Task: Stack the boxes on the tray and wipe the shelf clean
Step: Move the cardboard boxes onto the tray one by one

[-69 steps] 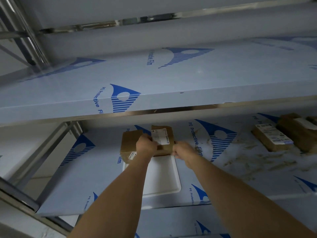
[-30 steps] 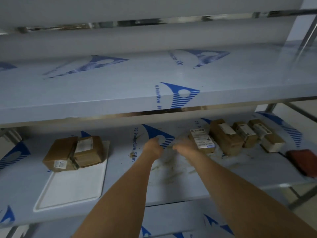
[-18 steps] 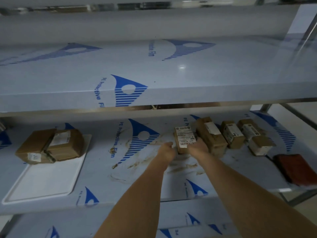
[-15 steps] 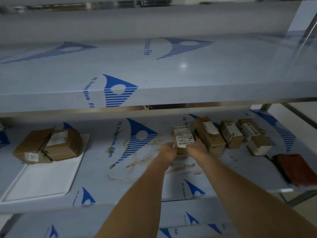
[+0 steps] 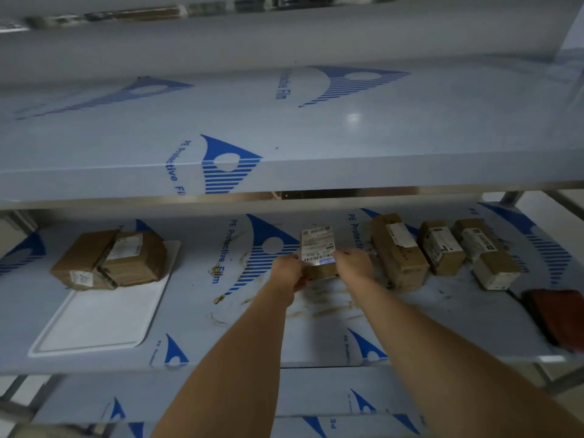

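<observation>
A small brown box with a white label (image 5: 317,248) is held above the middle shelf, tilted up at its near end. My left hand (image 5: 289,270) grips its left side and my right hand (image 5: 353,267) grips its right side. On the left of the shelf lies a white tray (image 5: 98,320) with two brown boxes (image 5: 110,260) side by side at its far end. Three more boxes (image 5: 442,248) stand in a row to the right of my hands. Brown smears (image 5: 322,308) mark the shelf (image 5: 196,311) below the held box.
A dark red cloth (image 5: 559,317) lies at the shelf's right edge. An upper shelf (image 5: 284,137) covered in blue-printed protective film overhangs the work area. Another shelf (image 5: 284,396) shows below the front edge. Bare shelf surface lies between the tray and my hands.
My hands left the boxes on the tray, reached right to the leftmost box of the row and gripped it. It has since come up and moved left, away from the other boxes.
</observation>
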